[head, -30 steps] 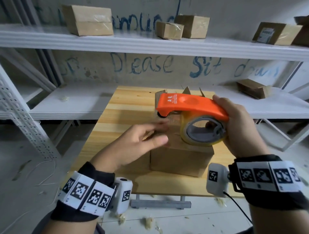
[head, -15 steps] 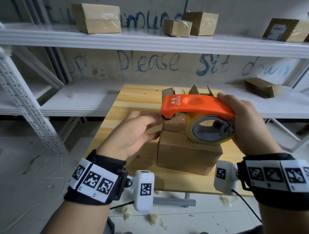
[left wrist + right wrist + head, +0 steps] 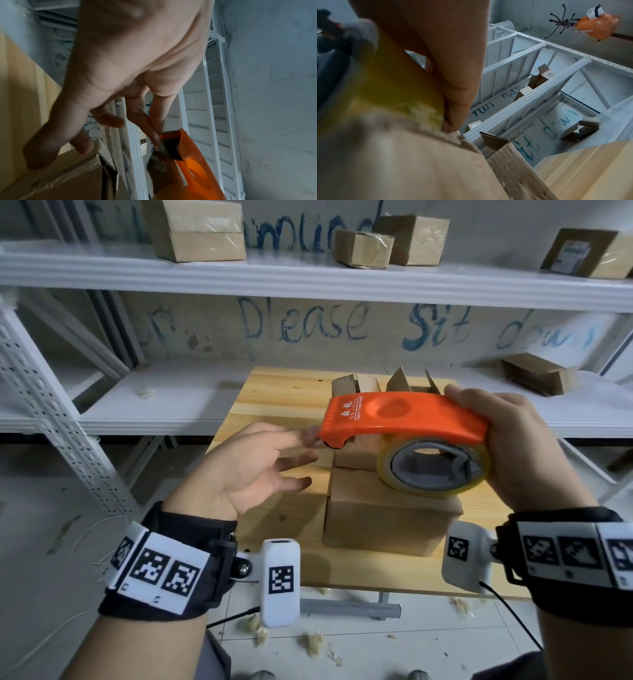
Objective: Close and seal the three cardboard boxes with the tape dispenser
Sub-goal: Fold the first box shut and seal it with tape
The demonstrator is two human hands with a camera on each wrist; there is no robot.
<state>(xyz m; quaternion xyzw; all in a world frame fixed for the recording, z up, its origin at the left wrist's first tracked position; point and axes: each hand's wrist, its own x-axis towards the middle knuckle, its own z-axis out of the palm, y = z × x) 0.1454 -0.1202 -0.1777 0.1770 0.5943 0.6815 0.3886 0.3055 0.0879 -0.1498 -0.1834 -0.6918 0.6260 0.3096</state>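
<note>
My right hand [image 3: 496, 440] grips the rear of the orange tape dispenser [image 3: 400, 419] and holds it just above the near cardboard box [image 3: 387, 518], whose top flaps lie flat. The yellowish tape roll [image 3: 435, 470] hangs over that box top. At the dispenser's nose, my left hand [image 3: 308, 446] pinches the tape end [image 3: 157, 161] between thumb and index finger, its other fingers spread. Behind the near box stand a second box [image 3: 352, 453] and a box with upright flaps [image 3: 407, 381], both partly hidden by the dispenser.
The boxes sit on a small wooden table [image 3: 274, 405] in front of white metal shelving [image 3: 308, 278] that carries several taped boxes. A flattened box [image 3: 537, 374] lies on the lower shelf at the right. Scraps litter the floor [image 3: 308, 642].
My left hand has left the near box's top and risen to the dispenser's nose, where it now pinches the tape. The dispenser has stayed over the box in my right hand.
</note>
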